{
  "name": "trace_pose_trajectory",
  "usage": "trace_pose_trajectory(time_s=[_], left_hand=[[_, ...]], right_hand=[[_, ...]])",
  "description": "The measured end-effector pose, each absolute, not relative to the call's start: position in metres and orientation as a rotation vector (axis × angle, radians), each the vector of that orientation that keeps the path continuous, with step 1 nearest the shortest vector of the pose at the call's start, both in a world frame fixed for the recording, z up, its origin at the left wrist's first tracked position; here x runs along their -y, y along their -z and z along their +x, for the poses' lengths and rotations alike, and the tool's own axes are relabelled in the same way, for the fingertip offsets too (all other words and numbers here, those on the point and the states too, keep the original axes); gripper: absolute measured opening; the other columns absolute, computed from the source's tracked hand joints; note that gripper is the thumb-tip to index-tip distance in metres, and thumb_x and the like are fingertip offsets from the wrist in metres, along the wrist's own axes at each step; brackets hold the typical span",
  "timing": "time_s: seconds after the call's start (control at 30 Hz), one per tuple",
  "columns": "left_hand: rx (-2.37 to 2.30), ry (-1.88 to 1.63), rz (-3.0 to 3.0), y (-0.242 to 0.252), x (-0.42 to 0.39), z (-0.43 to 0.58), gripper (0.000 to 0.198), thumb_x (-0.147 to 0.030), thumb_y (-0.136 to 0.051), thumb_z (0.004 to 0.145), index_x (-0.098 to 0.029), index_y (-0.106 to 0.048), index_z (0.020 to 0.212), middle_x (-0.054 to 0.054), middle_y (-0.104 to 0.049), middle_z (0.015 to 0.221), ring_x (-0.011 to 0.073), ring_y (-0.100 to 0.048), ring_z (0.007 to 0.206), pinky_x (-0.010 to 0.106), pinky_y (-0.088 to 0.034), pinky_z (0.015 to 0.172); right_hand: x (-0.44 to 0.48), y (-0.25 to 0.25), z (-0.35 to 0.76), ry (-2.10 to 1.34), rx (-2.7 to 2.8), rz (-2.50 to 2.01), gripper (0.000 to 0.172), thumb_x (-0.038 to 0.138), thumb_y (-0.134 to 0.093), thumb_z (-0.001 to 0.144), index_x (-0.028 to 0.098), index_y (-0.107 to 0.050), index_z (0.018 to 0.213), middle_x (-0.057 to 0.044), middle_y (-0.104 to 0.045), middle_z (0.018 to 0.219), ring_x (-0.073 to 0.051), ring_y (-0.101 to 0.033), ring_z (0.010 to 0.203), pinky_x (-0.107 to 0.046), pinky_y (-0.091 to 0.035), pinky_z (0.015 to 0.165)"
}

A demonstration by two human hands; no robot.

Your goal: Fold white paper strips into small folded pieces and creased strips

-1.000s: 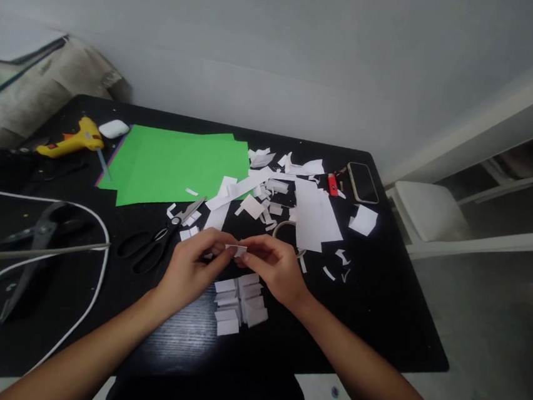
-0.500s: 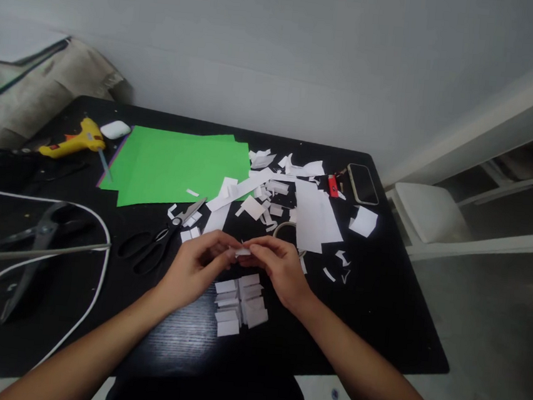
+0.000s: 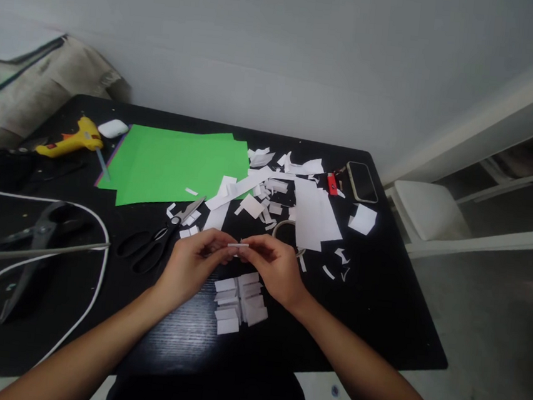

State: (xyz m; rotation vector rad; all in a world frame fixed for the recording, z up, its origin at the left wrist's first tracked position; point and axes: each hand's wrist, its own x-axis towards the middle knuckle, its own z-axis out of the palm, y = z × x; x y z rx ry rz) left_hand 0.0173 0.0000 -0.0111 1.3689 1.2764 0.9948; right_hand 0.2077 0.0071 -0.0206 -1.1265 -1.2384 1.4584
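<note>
Toward the left of the tabletop (image 3: pixel 377 324), a yellow glue gun (image 3: pixel 74 139) is lying beside green sheets (image 3: pixel 180 166), both keeping their earlier positions. Black-handled scissors (image 3: pixel 177 220) are resting next to your left hand (image 3: pixel 194 262), likewise unmoved. Your left hand is pinching, thumb against fingers, one end of a small white paper piece (image 3: pixel 238 245). That piece is now presenting a thin, nearly level edge between your hands; half a second ago it was showing shorter and slightly lower. Folded white papers (image 3: pixel 226 322) are lying in two columns on your side of it, undisturbed. Your right hand (image 3: pixel 279 267) is pinching the piece's other end. Further right, white sheets (image 3: pixel 314 217) are overlapping, and a red object (image 3: pixel 332 184) is lying near a phone (image 3: pixel 362 182), its dark mark appearing too small to read.
</note>
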Motion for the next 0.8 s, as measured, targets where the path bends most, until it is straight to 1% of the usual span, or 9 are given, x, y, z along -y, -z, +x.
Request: trace_pose_trajectory(time_s=[0.2, 0.43, 0.63, 0.7, 0.8], left_hand=[[-1.271, -0.973, 1.336, 0.0101, -0.0007, 0.0197, 0.021, -0.04, -0.076, 0.086, -0.02, -0.075, 0.093, 0.001, -0.077, 0.076, 0.0155, -0.072, 0.069, 0.023, -0.056, 0.064], [-1.274, -0.938, 1.36, 0.0098, 0.0016, 0.0176, 0.023, -0.042, -0.074, 0.089, -0.019, -0.074, 0.088, 0.001, -0.075, 0.07, 0.0144, -0.07, 0.063, 0.022, -0.055, 0.061], [-1.26, -0.942, 1.476, 0.0116, 0.0006, 0.0162, 0.024, -0.044, -0.071, 0.093, -0.02, -0.074, 0.092, 0.001, -0.076, 0.076, 0.015, -0.071, 0.069, 0.023, -0.054, 0.064], [-1.262, -0.961, 1.521, 0.0122, 0.001, 0.0164, 0.023, -0.043, -0.069, 0.094, -0.02, -0.074, 0.095, 0.002, -0.076, 0.078, 0.0151, -0.071, 0.07, 0.023, -0.054, 0.063], [-1.263, -1.012, 1.504, 0.0146, 0.0041, 0.0187, 0.021, -0.041, -0.069, 0.095, -0.02, -0.073, 0.094, 0.001, -0.074, 0.075, 0.0148, -0.07, 0.066, 0.023, -0.055, 0.061]], right_hand=[[-0.0092, 0.0185, 0.2085, -1.427, 1.267, -1.116, 0.017, 0.037, -0.081, 0.086, 0.02, -0.077, 0.088, -0.001, -0.075, 0.074, -0.016, -0.072, 0.066, -0.028, -0.059, 0.065], [-0.0108, 0.018, 0.2099, -1.423, 1.343, -1.079, 0.02, 0.039, -0.081, 0.085, 0.02, -0.075, 0.089, -0.002, -0.075, 0.077, -0.016, -0.073, 0.071, -0.028, -0.059, 0.07], [-0.0121, 0.0165, 0.2112, -1.409, 1.354, -1.089, 0.023, 0.043, -0.08, 0.087, 0.02, -0.076, 0.087, 0.0, -0.073, 0.071, -0.015, -0.07, 0.062, -0.027, -0.059, 0.062], [-0.0124, 0.0171, 0.2115, -1.409, 1.358, -1.103, 0.023, 0.043, -0.081, 0.086, 0.02, -0.077, 0.086, -0.001, -0.073, 0.07, -0.015, -0.069, 0.061, -0.027, -0.058, 0.061], [-0.0124, 0.019, 0.2116, -1.453, 1.341, -1.121, 0.022, 0.042, -0.082, 0.085, 0.021, -0.078, 0.085, -0.001, -0.074, 0.07, -0.015, -0.07, 0.062, -0.027, -0.058, 0.062]])
